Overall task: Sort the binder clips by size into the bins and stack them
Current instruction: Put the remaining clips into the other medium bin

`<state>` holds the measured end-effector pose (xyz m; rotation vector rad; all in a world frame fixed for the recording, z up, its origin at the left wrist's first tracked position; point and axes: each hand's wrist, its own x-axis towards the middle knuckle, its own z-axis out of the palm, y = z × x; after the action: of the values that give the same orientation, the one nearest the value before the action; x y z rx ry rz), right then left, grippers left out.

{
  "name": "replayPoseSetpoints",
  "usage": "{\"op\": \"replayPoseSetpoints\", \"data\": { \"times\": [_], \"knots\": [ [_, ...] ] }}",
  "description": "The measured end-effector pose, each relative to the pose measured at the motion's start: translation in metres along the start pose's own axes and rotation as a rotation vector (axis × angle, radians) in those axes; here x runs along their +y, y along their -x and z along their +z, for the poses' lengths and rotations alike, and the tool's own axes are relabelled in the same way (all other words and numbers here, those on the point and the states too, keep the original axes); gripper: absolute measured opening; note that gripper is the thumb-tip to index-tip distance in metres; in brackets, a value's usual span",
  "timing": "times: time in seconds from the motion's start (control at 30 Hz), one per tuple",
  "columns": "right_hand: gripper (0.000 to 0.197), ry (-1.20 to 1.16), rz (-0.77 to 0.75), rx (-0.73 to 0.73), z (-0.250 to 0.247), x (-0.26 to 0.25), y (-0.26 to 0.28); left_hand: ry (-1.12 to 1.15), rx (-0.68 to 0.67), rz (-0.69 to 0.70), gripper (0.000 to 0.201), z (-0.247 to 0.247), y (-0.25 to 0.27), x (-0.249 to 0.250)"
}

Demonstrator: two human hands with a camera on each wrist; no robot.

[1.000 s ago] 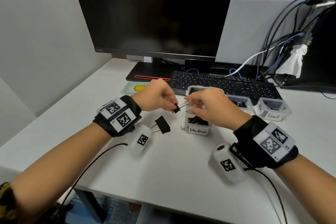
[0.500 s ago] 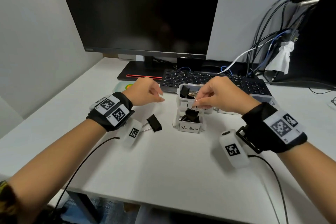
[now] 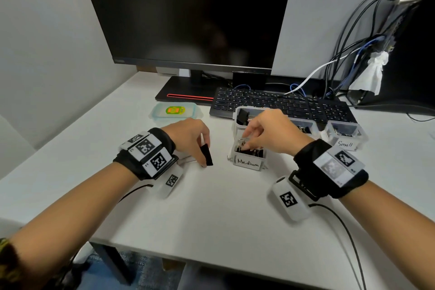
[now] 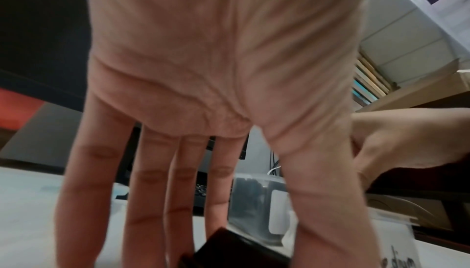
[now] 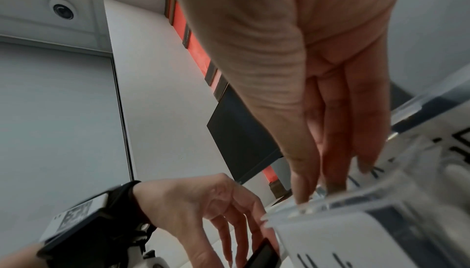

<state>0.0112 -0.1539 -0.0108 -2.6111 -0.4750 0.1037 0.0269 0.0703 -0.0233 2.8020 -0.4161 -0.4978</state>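
Observation:
A black binder clip (image 3: 207, 155) stands on edge on the white table, left of the "Medium" bin (image 3: 248, 163). My left hand (image 3: 203, 156) pinches it between thumb and fingers; its wire handles point left under my palm. The left wrist view shows the same clip (image 4: 229, 250) at my fingertips. My right hand (image 3: 246, 145) reaches into the Medium bin and pinches the silver handle of another binder clip (image 3: 241, 142) that lies on several black clips there. In the right wrist view my right fingertips (image 5: 302, 194) sit at the bin rim (image 5: 328, 204).
A taller bin (image 3: 237, 110) holding a large clip stands behind the Medium bin. Right of it are another clear bin (image 3: 306, 125) and the "Small" bin (image 3: 344, 141). A keyboard (image 3: 282, 103), monitor, cables and a small packet (image 3: 175, 110) lie further back.
My right hand took the clip from my left and lowered it into the Medium bin. My left hand dropped to the clip on the table and took hold of it.

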Motion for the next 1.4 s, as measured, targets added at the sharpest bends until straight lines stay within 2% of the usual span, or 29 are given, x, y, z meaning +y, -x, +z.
{"op": "replayPoseSetpoints", "data": {
  "times": [0.07,0.13,0.23,0.3,0.4,0.47,0.6,0.83,0.93,1.13,1.23,1.4],
  "knots": [
    [0.028,0.043,-0.015,-0.057,0.002,0.003,0.004,-0.004,-0.006,0.002,0.044,0.0,-0.002,0.001],
    [0.027,0.039,-0.015,-0.054,0.004,0.006,0.008,-0.006,-0.012,-0.005,0.045,0.0,-0.003,0.003],
    [0.03,0.068,-0.026,0.084,0.006,0.01,0.016,-0.001,-0.023,-0.018,0.046,0.003,-0.005,0.006],
    [0.044,0.155,-0.032,0.107,0.004,0.012,0.023,-0.007,-0.029,-0.017,0.046,0.004,-0.006,0.007],
    [0.078,0.234,-0.015,-0.015,0.001,0.017,0.033,-0.031,-0.03,-0.008,0.045,0.005,-0.009,0.011],
    [0.089,0.227,-0.02,-0.034,0.001,0.023,0.036,-0.044,-0.009,0.007,0.044,0.003,-0.01,0.015],
    [0.082,0.203,0.017,-0.027,-0.003,0.032,0.039,-0.056,0.107,0.047,0.04,-0.004,-0.011,0.024],
    [0.071,0.327,0.07,-0.148,-0.026,0.047,0.051,0.056,0.252,0.115,0.034,-0.026,-0.016,0.034],
    [0.069,0.35,0.106,-0.175,-0.037,0.056,0.06,0.161,0.304,0.153,0.028,-0.031,-0.021,0.039],
    [0.07,0.512,0.251,-0.208,-0.057,0.07,0.071,0.471,0.444,0.21,0.03,-0.035,-0.033,0.048],
    [0.069,0.515,0.286,-0.138,-0.058,0.068,0.072,0.66,0.495,0.206,0.029,-0.032,-0.042,0.057],
    [0.064,0.391,0.239,0.05,-0.057,0.053,0.063,0.791,0.624,0.122,0.031,-0.023,-0.064,0.068]
  ]
}}
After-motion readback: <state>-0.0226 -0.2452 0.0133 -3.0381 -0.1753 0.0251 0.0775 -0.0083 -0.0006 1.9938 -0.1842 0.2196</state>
